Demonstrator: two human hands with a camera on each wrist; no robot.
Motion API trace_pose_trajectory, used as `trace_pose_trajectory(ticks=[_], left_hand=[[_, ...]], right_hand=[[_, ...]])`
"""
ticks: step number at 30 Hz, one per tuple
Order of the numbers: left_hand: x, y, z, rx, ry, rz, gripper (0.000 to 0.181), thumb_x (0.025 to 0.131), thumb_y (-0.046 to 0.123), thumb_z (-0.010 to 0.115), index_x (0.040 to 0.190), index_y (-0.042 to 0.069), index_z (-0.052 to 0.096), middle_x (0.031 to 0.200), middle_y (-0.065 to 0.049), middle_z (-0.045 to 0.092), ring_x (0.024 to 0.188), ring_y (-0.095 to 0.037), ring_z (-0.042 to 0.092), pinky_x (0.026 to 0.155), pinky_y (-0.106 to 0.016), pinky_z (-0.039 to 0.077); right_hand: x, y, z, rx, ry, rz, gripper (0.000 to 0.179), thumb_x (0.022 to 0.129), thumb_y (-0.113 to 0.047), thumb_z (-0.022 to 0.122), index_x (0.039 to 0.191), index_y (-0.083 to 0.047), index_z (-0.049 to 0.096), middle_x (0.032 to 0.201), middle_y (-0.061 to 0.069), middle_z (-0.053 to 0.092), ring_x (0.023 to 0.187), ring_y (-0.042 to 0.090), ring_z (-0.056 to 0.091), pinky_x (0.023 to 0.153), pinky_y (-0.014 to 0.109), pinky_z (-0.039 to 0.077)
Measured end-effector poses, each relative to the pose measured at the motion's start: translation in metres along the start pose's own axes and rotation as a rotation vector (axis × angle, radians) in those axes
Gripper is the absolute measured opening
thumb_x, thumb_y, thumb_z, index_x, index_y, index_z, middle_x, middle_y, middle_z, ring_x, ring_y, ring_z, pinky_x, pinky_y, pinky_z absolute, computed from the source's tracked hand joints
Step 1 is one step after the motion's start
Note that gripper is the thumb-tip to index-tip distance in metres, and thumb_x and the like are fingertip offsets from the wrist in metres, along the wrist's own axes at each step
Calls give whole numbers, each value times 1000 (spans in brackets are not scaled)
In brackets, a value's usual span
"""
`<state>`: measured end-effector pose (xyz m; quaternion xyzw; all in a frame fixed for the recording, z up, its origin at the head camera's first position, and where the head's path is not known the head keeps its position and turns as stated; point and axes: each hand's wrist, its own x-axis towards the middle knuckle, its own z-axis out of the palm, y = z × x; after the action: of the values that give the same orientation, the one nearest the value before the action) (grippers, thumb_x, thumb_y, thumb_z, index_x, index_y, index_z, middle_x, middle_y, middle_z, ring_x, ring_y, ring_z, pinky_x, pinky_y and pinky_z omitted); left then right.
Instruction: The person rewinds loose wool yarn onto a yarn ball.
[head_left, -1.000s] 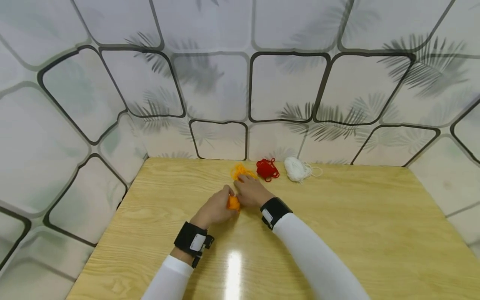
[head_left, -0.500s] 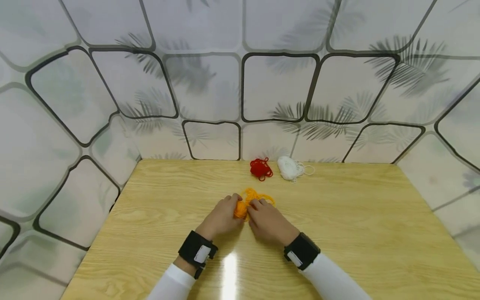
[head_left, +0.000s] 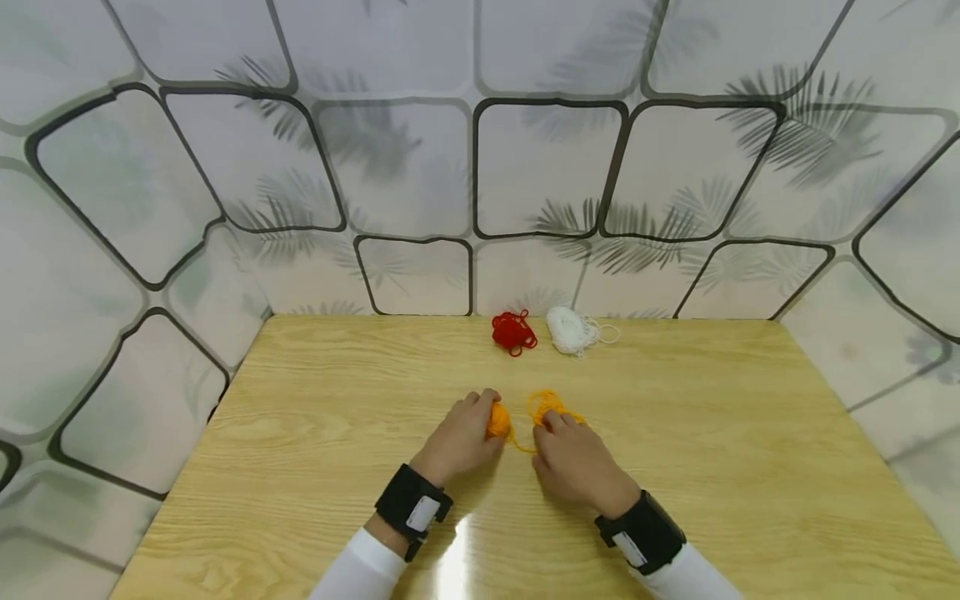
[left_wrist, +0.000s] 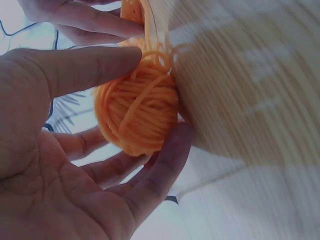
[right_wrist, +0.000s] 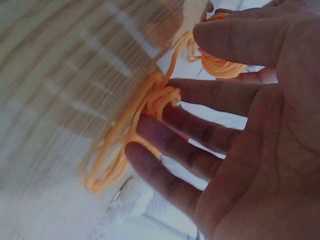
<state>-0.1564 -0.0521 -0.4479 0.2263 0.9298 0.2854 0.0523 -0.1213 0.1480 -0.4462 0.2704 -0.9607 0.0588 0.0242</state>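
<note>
An orange ball of yarn (head_left: 498, 420) sits in my left hand (head_left: 460, 439), gripped between thumb and fingers. The left wrist view has the wound ball (left_wrist: 137, 107) large, its round side close against the wood. My right hand (head_left: 576, 460) is a short way to the right, its fingers on a loose tangle of orange yarn (head_left: 546, 404). Seen from the right wrist, those fingers reach out nearly straight and touch the loose loops (right_wrist: 107, 155), while the thumb stands apart. One orange strand (head_left: 522, 449) runs across the gap from ball to tangle.
Farther back on the wooden table (head_left: 360, 367) lie a red bundle of yarn (head_left: 513, 332) and a white ball of yarn (head_left: 570, 331) with loose loops on its right. Patterned wall panels (head_left: 420, 275) rise behind the table's back edge and at both sides.
The orange yarn has come from beside the red bundle toward the front. Both hands have shifted right, and the right hand has drawn the loose tangle away from the ball.
</note>
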Motion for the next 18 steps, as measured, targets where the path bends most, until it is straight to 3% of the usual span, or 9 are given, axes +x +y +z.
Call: trace_pose_trajectory(ticks=[7,13,18], left_hand=[[0,3,4,39,45,-42,59,88,14,79,137,-2,51,117,-24,59,100,-38,59,83,-48,54],[-8,3,0,59,94,-47,69,88,20,81,144,-2,47,131,-28,55,113,-46,56,85,-55,54],[-11,4,-4,148,196,6,72,87,23,82,143,-5,48,134,-29,53,118,-48,54,92,-57,52]], right_hand=[[-2,2,1,30,8,75,15,91,-16,73,94,-4,66,102,13,57,86,32,56,70,45,50],[-3,2,-1,30,78,121,35,89,-20,75,118,-1,66,121,20,60,104,38,58,83,50,52],[1,3,1,35,187,89,55,88,-24,80,134,-1,61,134,23,57,123,41,52,95,56,49]])
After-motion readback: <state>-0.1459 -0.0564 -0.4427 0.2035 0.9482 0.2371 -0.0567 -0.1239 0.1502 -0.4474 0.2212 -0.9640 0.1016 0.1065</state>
